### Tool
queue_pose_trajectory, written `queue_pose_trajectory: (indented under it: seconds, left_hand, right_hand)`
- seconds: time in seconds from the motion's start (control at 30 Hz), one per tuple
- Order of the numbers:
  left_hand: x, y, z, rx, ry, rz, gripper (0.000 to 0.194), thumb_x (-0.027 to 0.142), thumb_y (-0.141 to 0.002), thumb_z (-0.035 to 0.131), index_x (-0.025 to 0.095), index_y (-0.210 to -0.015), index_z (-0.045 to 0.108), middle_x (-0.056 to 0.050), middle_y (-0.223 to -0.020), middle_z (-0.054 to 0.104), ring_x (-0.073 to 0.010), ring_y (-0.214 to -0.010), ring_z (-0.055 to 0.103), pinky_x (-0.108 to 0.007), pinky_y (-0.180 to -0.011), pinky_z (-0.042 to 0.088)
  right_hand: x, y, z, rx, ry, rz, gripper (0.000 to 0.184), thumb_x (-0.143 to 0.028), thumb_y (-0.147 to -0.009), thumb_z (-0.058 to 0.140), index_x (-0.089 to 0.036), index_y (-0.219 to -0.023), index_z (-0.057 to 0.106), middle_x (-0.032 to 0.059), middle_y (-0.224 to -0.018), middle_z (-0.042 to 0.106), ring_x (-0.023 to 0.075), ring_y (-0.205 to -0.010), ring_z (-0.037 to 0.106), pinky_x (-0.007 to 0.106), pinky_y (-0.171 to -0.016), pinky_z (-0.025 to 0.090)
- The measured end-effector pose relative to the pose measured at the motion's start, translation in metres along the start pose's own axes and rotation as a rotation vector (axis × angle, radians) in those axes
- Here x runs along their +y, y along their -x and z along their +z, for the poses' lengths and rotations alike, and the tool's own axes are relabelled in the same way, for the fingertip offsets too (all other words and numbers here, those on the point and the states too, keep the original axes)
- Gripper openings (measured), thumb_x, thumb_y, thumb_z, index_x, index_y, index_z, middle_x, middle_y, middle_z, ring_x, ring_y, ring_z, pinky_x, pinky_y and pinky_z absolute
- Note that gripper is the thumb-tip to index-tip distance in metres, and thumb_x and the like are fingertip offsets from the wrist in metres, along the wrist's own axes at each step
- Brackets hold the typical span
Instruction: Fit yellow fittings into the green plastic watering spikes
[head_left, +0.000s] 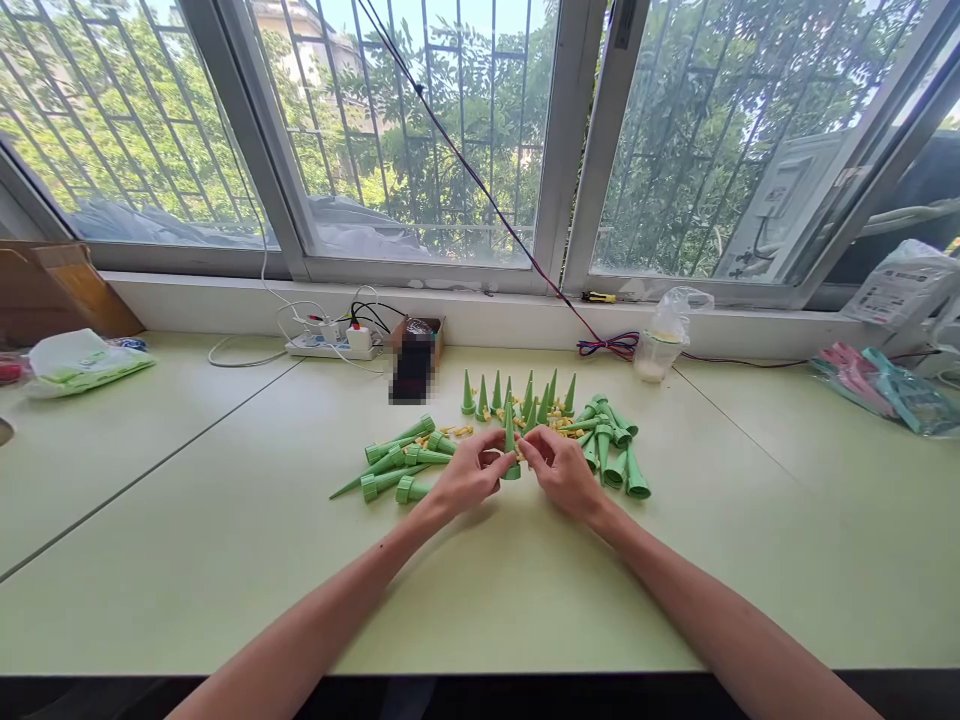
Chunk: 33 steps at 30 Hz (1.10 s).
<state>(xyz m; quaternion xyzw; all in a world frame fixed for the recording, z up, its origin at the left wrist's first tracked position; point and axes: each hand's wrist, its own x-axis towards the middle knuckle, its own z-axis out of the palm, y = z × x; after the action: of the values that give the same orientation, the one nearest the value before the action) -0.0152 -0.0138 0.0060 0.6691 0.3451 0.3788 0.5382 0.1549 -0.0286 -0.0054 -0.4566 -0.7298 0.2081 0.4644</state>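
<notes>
Both my hands meet over the middle of the pale green table (pixel 225 520). My left hand (pixel 469 475) and my right hand (pixel 559 470) pinch the same upright green cone spike (pixel 511 445) from either side, fingers curled round its base. Left of them lies a pile of green spikes on their sides (pixel 397 462). Another pile of lying spikes (pixel 611 445) is to the right. Behind my hands several spikes stand upright in a row (pixel 517 392), with small yellow parts (pixel 459 431) scattered among them.
A white power strip with cables (pixel 330 342) lies by the window sill, next to a small brown box (pixel 415 352). A plastic cup in a bag (pixel 660 345) stands at the back right. Packets (pixel 885 385) lie far right, a green-white pack (pixel 79 362) far left.
</notes>
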Motion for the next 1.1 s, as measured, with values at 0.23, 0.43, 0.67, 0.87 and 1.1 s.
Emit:
queue_pose_trajectory:
  seconds: [0.23, 0.43, 0.67, 0.87, 1.1]
  left_hand:
    - [0.003, -0.002, -0.005, 0.031, 0.071, -0.04, 0.042, 0.047, -0.08, 0.064, 0.014, -0.105, 0.059, 0.0, -0.076, 0.054, -0.0023, -0.042, 0.035, -0.019, -0.037, 0.028]
    - [0.004, -0.001, -0.006, 0.041, 0.06, -0.061, 0.041, 0.047, -0.077, 0.066, 0.013, -0.099, 0.06, -0.001, -0.078, 0.056, -0.0024, -0.043, 0.035, -0.019, -0.037, 0.029]
    - [0.002, -0.001, -0.005, 0.042, -0.009, -0.048, 0.038, 0.047, -0.078, 0.064, 0.014, -0.096, 0.056, 0.001, -0.069, 0.055, -0.0045, -0.043, 0.036, -0.019, -0.036, 0.03]
    - [0.002, -0.001, -0.006, 0.047, -0.05, -0.015, 0.039, 0.046, -0.079, 0.063, 0.014, -0.099, 0.056, 0.003, -0.063, 0.048, -0.0062, -0.046, 0.037, -0.019, -0.037, 0.03]
    - [-0.004, -0.002, -0.006, 0.035, -0.089, 0.049, 0.036, 0.043, -0.083, 0.06, 0.014, -0.104, 0.058, 0.002, -0.068, 0.05, -0.0068, -0.05, 0.039, -0.018, -0.04, 0.034]
  right_hand:
    - [0.0, 0.001, -0.001, -0.033, -0.032, -0.074, 0.018, -0.03, -0.09, 0.056, -0.017, -0.101, 0.063, 0.0043, -0.081, 0.064, 0.0148, -0.067, 0.056, 0.024, -0.055, 0.043]
    - [0.007, 0.0, 0.001, -0.038, -0.029, -0.119, 0.012, -0.025, -0.09, 0.057, -0.017, -0.093, 0.065, 0.0047, -0.082, 0.066, 0.0151, -0.068, 0.057, 0.025, -0.061, 0.045]
    - [0.007, 0.0, 0.0, -0.077, 0.019, -0.118, 0.012, -0.019, -0.091, 0.054, -0.016, -0.082, 0.062, 0.002, -0.071, 0.062, 0.0139, -0.062, 0.053, 0.025, -0.06, 0.04]
    - [0.009, 0.0, 0.001, -0.118, 0.059, -0.14, 0.021, -0.019, -0.094, 0.047, -0.017, -0.075, 0.056, 0.0011, -0.068, 0.056, 0.0138, -0.062, 0.049, 0.024, -0.061, 0.036]
    - [0.013, 0.0, 0.003, -0.148, 0.085, -0.133, 0.031, -0.026, -0.099, 0.036, -0.019, -0.071, 0.046, 0.0005, -0.066, 0.053, 0.0134, -0.06, 0.047, 0.024, -0.061, 0.034]
